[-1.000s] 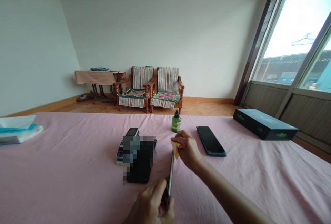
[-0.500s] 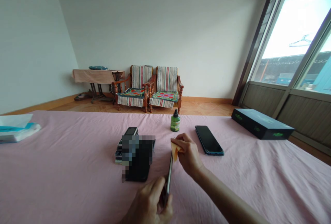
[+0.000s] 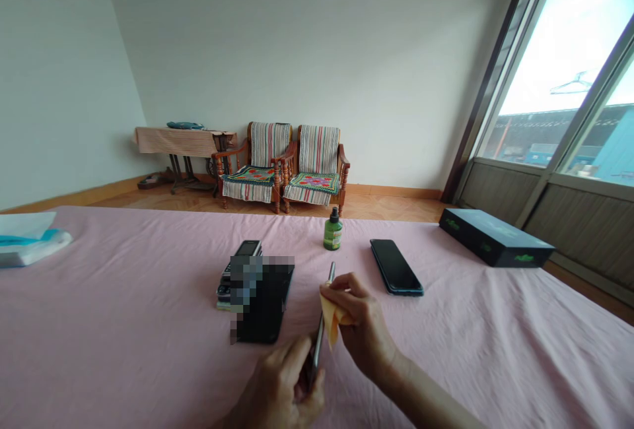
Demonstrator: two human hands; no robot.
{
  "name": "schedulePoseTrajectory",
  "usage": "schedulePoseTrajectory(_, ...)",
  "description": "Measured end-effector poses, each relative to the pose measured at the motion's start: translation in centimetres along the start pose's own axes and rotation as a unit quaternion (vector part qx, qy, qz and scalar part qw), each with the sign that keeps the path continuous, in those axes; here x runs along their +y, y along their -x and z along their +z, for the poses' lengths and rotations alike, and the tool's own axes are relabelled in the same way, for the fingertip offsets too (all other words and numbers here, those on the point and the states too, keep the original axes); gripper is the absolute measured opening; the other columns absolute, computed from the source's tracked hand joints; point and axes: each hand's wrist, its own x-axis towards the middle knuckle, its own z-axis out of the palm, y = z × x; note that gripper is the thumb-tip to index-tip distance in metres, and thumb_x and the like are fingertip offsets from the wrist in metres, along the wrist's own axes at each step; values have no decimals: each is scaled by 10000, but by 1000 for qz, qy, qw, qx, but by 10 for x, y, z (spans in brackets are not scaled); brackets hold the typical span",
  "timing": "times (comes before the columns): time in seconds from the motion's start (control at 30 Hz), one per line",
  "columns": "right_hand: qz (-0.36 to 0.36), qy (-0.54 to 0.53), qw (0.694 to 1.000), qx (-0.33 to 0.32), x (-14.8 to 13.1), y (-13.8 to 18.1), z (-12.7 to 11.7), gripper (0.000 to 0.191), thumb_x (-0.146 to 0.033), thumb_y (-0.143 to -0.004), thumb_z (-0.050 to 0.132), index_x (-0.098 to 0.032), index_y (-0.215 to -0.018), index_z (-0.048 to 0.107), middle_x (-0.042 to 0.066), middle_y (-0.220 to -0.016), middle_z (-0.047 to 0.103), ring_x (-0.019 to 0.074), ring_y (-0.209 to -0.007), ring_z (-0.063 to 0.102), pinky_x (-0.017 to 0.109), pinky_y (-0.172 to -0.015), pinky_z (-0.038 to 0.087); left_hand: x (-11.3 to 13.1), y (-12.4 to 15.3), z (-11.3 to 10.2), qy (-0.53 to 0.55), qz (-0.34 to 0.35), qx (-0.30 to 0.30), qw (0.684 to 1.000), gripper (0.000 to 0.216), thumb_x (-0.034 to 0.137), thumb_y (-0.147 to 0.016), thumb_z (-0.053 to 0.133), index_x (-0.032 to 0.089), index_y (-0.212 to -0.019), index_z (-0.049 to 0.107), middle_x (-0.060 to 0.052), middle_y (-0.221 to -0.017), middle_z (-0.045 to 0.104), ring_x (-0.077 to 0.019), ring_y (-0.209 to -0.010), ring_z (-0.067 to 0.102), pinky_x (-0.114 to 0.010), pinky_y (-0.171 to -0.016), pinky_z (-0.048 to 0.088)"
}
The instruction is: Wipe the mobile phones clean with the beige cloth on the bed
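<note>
My left hand (image 3: 284,379) grips the near end of a thin, flat device (image 3: 318,343) that looks like a phone or tablet, held edge-on so its faces hardly show. In my right hand (image 3: 364,317) a yellow cloth (image 3: 335,319) is pinched between thumb and fingers, pressed against the silvery edge about midway along. The far end of the device sticks out beyond the cloth. To the left lies a dark phone (image 3: 265,313), partly blurred out, beside a stack with a keypad phone (image 3: 246,249) on top. On the right a black smartphone (image 3: 396,267) lies face up.
A green spray bottle (image 3: 333,233) stands upright past my hands on the pink sheet (image 3: 123,323). A black box (image 3: 495,237) sits at the far right, a white-and-blue tissue pack (image 3: 37,251) at the far left. Two wooden chairs (image 3: 312,181) stand by the wall.
My right hand has slid the yellow cloth from the device's far end toward me along the edge. The far end is now uncovered. My left hand keeps its grip; the view has shifted slightly.
</note>
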Motion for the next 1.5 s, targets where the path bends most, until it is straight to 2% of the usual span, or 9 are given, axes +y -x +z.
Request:
schedulePoseTrajectory(0.1, 48, -73, 996, 16, -6, 8, 1, 346, -87, -820, 509, -264, -1040, 709, 60, -940, 544, 165, -839, 577, 252, -666, 475, 2, 0, -1, 11, 1, -17, 1000, 161, 57, -764, 456, 201, -813, 510, 12, -683, 572, -139, -606, 598, -198, -552, 448)
schedulePoseTrajectory(0.23, 74, -152, 986, 2, -14, 10, -6, 399, -82, -758, 527, -259, -1076, 690, 63, -985, 533, 191, -957, 547, 276, -752, 479, 4, -2, -1, 16, 9, -15, 1000, 149, 59, -769, 452, 192, -789, 517, 3, -674, 571, -144, -598, 594, -203, -536, 446)
schedulePoseTrajectory(0.4, 129, -200, 971, -40, -28, 13, -14, 306, -265, -809, 584, -231, -1104, 659, 78, -1080, 485, 211, -1032, 520, 283, -778, 482, 2, -4, 0, 24, 8, -24, 999, 149, 63, -775, 452, 180, -825, 530, -10, -697, 588, -148, -600, 592, -209, -538, 456)
schedulePoseTrajectory(0.57, 149, -206, 967, -8, -27, 13, -4, 288, -389, -791, 640, -220, -1024, 641, 59, -1049, 457, 191, -947, 543, 250, -692, 497, 0, -2, 3, 30, 8, -19, 999, 167, 37, -730, 478, 187, -792, 518, 1, -683, 580, -145, -596, 585, -204, -530, 446)
schedulePoseTrajectory(0.77, 135, -142, 979, 49, -22, 10, 10, 149, -310, -800, 633, -205, -905, 619, 40, -944, 474, 171, -843, 568, 244, -640, 514, 0, 0, 3, 26, 8, -8, 1000, 198, 17, -707, 491, 189, -800, 523, 4, -688, 585, -145, -617, 593, -198, -547, 447)
schedulePoseTrajectory(0.97, 125, -147, 980, 53, -12, 13, 12, 173, -307, -889, 517, -208, -942, 649, 29, -873, 503, 96, -570, 515, 191, -420, 427, -2, -1, 4, 18, 3, -6, 1000, 171, 31, -719, 488, 188, -780, 518, 15, -658, 570, -133, -579, 585, -193, -523, 432)
schedulePoseTrajectory(1.23, -4, -3, 998, 65, -9, 7, 4, 278, -85, -857, 468, -196, -927, 713, 58, -847, 592, 127, -694, 578, 216, -596, 474, -6, -1, 10, 10, 0, 22, 1000, 163, 40, -733, 492, 201, -755, 493, 36, -631, 546, -118, -531, 558, -196, -503, 401)
schedulePoseTrajectory(1.37, -67, 7, 998, 18, -20, 23, 6, 312, -32, -806, 485, -189, -981, 689, 57, -854, 571, 128, -717, 583, 201, -594, 482, -2, -3, 5, 46, -10, 13, 999, 171, 42, -744, 489, 196, -810, 520, 18, -675, 578, -133, -589, 584, -202, -540, 429)
schedulePoseTrajectory(1.5, -58, 16, 998, 20, -15, 19, 5, 344, -16, -815, 466, -203, -998, 690, 64, -897, 586, 138, -782, 599, 215, -656, 497, -5, -2, 7, 46, -7, 18, 999, 186, 39, -750, 491, 198, -837, 531, 20, -683, 581, -129, -590, 580, -204, -556, 430)
